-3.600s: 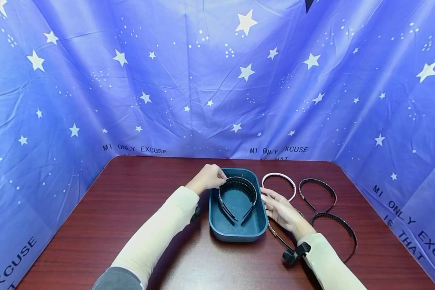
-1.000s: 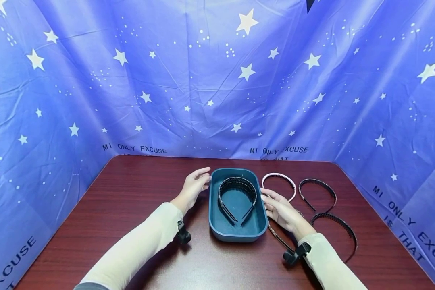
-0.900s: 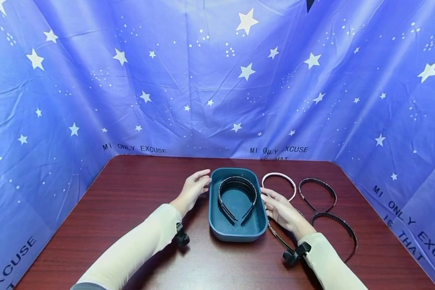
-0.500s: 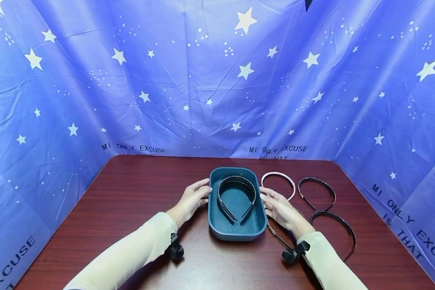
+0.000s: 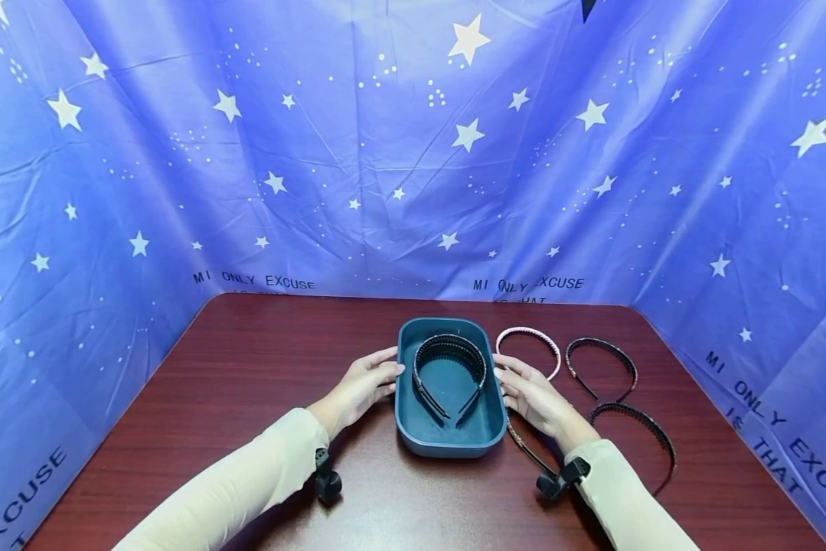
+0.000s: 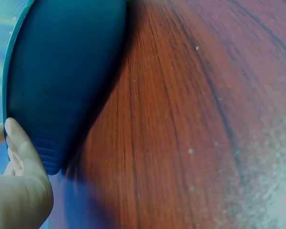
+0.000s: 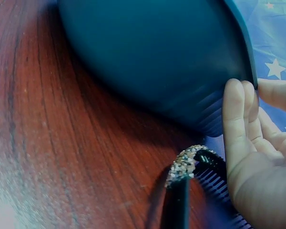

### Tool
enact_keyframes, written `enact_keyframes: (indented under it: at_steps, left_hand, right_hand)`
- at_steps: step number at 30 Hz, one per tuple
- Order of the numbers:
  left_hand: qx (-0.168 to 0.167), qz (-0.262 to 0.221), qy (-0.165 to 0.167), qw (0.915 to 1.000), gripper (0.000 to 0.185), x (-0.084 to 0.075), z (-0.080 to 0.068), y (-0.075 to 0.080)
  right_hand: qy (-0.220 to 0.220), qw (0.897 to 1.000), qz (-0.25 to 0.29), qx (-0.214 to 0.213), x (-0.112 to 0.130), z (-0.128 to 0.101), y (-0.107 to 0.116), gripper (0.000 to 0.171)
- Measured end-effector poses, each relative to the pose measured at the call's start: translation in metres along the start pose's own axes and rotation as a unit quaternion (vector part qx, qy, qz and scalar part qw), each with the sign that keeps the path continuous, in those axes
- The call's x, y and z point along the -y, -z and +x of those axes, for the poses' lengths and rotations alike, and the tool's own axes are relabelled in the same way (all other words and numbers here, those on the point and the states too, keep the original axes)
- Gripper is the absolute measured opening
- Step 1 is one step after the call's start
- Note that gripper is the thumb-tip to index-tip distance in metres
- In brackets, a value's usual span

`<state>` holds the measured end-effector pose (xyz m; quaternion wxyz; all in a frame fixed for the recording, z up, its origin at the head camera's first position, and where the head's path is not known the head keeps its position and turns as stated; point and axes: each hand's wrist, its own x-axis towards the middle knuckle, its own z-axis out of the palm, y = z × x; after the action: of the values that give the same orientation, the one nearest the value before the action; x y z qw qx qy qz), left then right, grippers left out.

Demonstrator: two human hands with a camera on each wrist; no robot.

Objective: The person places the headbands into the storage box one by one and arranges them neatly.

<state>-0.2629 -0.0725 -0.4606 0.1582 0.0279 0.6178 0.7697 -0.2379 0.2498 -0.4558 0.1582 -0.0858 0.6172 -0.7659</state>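
A dark teal plastic bin (image 5: 452, 450) stands mid-table. Inside it lie several black toothed headbands (image 5: 452, 342), nested together in one stack. My left hand (image 5: 359, 392) rests on the bin's left side; the left wrist view shows straight fingers against its outer wall and the thumb at the rim. On the opposite side my right hand (image 5: 540, 402) touches the wall, its extended fingers (image 7: 234, 107) flat on the outside and the thumb right at the rim. Below that hand lies a headband with a glittery beaded covering (image 7: 183, 164), partly hidden by the hand in the head view.
Right of the bin, a pink headband (image 5: 531, 331) and two dark headbands, one farther back (image 5: 602, 342) and one nearer (image 5: 650, 421), lie on the red-brown wooden table (image 5: 247, 367). Blue star-printed cloth (image 5: 357, 153) hangs around the table's back and sides.
My left hand let go of the headbands in the bin, drew back outside it, then slid nearer along the left wall onto its side. The right hand stayed in place.
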Motion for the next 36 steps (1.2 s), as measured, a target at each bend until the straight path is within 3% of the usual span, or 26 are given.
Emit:
enact_keyframes:
  at_steps: [9, 20, 27, 32, 36]
  left_hand:
    - [0.010, -0.003, 0.002, 0.9999, 0.057, -0.003, -0.002, 0.001]
    - [0.011, -0.008, -0.003, 0.9999, 0.057, -0.002, -0.001, 0.001]
    - [0.014, -0.004, 0.000, 0.9999, 0.059, -0.003, -0.001, 0.001]
    - [0.014, -0.005, -0.002, 0.9999, 0.060, -0.003, -0.001, 0.001]
    - [0.012, -0.009, -0.002, 0.9999, 0.058, -0.003, 0.000, 0.001]
  right_hand:
    - [0.007, 0.996, -0.087, -0.013, 0.009, 0.000, 0.000, 0.053]
    - [0.006, 0.980, -0.196, -0.027, 0.027, -0.007, 0.011, 0.056]
    - [0.029, 0.950, -0.308, -0.033, 0.037, -0.016, 0.018, 0.050]
    - [0.061, 0.931, -0.358, -0.033, 0.045, -0.022, 0.021, 0.041]
    - [0.079, 0.899, -0.429, -0.044, 0.051, -0.027, 0.025, 0.031]
